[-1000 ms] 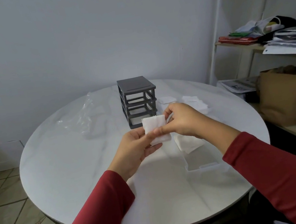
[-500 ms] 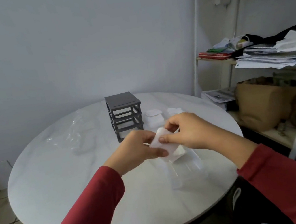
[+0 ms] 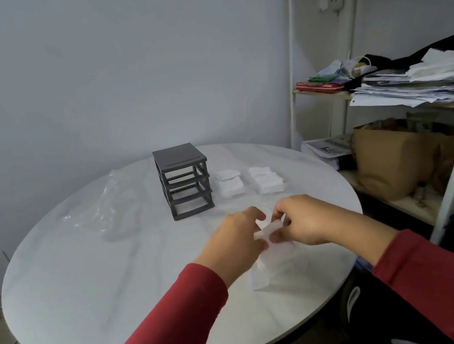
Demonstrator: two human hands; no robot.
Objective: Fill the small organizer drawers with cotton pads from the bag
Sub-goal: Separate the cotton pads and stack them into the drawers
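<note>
A dark grey organizer frame [image 3: 184,179] stands at the back of the round white table [image 3: 94,280], its three slots without drawers. To its right lie two clear drawers heaped with white cotton pads [image 3: 229,182] [image 3: 266,179]. Near the front, my left hand [image 3: 241,239] and my right hand [image 3: 300,219] together pinch a stack of white cotton pads [image 3: 268,229]. The stack is held just above a third clear drawer [image 3: 272,268] with pads in it. An empty clear plastic bag [image 3: 110,207] lies left of the frame.
A white metal shelf unit [image 3: 293,73] stands at the right, close to the table edge. It holds piled papers [image 3: 413,85] and a brown paper bag [image 3: 394,155]. Tiled floor shows at the lower left.
The pads have gone from upright in front of the frame to tilted and lower, over the near clear drawer. My view has swung up and right, showing more of the shelf.
</note>
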